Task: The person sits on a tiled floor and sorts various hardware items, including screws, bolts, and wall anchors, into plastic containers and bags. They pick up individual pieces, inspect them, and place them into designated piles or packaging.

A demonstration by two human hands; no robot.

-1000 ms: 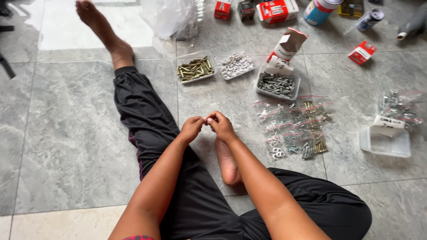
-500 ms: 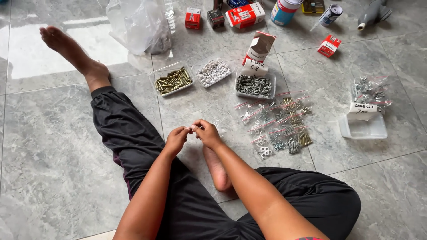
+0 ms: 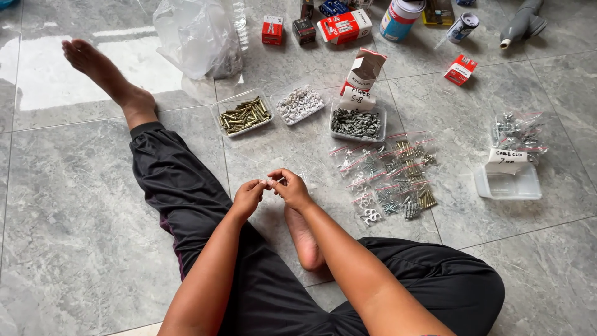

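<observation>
I sit on a grey tiled floor with my left leg stretched out. My left hand (image 3: 249,196) and my right hand (image 3: 290,188) meet in front of me, fingertips pinched together on a small clear bag (image 3: 272,183) that is mostly hidden by the fingers. Just right of my hands lies a spread of small clear bags of screws and fittings (image 3: 388,177). Beyond them stand three clear trays: one with brass-coloured pieces (image 3: 242,115), one with white pieces (image 3: 300,104), one with grey pieces (image 3: 356,123).
An open carton (image 3: 364,71) stands behind the grey tray. An empty clear tray (image 3: 507,185) and a bag of fittings (image 3: 517,132) lie at right. A crumpled plastic bag (image 3: 196,37), small red boxes (image 3: 343,26), cans and a grey tube line the far edge.
The view has shifted, so everything sits lower and further right in frame. My hands stay together, fingers still working at the same small item.
</observation>
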